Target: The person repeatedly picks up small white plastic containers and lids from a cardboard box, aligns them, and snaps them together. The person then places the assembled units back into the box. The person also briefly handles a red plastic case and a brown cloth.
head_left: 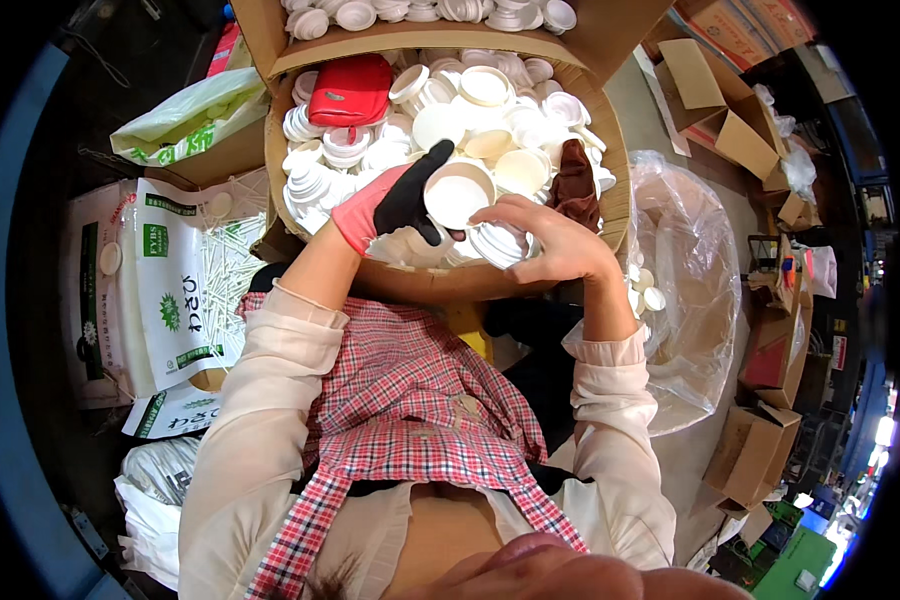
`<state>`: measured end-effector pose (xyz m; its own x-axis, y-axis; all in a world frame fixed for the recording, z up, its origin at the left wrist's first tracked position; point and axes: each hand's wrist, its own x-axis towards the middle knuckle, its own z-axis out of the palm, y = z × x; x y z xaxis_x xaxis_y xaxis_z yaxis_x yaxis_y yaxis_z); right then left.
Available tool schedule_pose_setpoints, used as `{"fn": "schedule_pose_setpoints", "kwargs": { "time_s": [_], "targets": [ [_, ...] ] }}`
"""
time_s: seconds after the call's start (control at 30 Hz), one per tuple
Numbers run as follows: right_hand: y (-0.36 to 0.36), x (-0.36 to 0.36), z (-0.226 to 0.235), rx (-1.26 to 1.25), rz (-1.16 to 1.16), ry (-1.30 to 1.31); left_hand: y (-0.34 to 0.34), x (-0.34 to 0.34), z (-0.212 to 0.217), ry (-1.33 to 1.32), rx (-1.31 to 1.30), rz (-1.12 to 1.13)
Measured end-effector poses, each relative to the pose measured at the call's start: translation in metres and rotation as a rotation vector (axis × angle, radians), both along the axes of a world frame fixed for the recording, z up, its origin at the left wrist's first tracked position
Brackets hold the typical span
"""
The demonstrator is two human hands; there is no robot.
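Over the open cardboard box (610, 130), my left hand (395, 208), in a pink and black glove, grips a white round plastic lid (459, 192) by its left side. The lid's shallow hollow face is turned up. My right hand (555, 240) is bare; its fingertips touch the lid's lower right rim while the thumb stays apart, lower down. Many similar white lids (315, 187) fill the box beneath both hands. A red pouch (351, 90) lies on them at the far left, and a brown crumpled glove or cloth (576, 188) sits near the right wall.
Left of the box, thin white sticks (235, 260) lie on printed white and green bags (170, 280). A clear plastic bag (685, 290) with some white pieces stands at the right. Further right are open cardboard boxes (755, 455). More lids fill a box (420, 38) beyond.
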<state>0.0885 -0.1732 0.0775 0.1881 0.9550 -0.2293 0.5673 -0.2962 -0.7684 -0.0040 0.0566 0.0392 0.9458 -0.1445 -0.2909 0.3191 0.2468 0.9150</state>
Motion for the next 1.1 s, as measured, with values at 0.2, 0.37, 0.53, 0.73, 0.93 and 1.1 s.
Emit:
{"fn": "schedule_pose_setpoints", "kwargs": {
  "time_s": [0.2, 0.37, 0.53, 0.73, 0.93, 1.1],
  "targets": [
    [-0.019, 0.024, -0.014, 0.570, -0.311, 0.631, 0.018, 0.011, -0.013, -0.756, 0.246, 0.102],
    [-0.015, 0.028, -0.029, 0.836, -0.493, 0.964, 0.005, 0.008, 0.001, -0.087, -1.497, 0.046],
    [0.001, 0.018, -0.027, 0.905, -0.485, 1.042, 0.004, 0.013, -0.012, -0.133, -1.220, 0.125],
    [0.010, 0.015, -0.029, 0.911, -0.510, 1.031, 0.017, 0.017, -0.033, -0.275, -1.305, -0.173],
    [0.017, 0.016, -0.030, 0.600, -0.638, 0.965, 0.002, 0.004, -0.002, -0.324, -1.051, 0.049],
    [0.029, -0.006, -0.018, 0.581, -0.598, 0.663, -0.002, 0.004, -0.008, -0.427, -0.760, 0.040]
  ]
}}
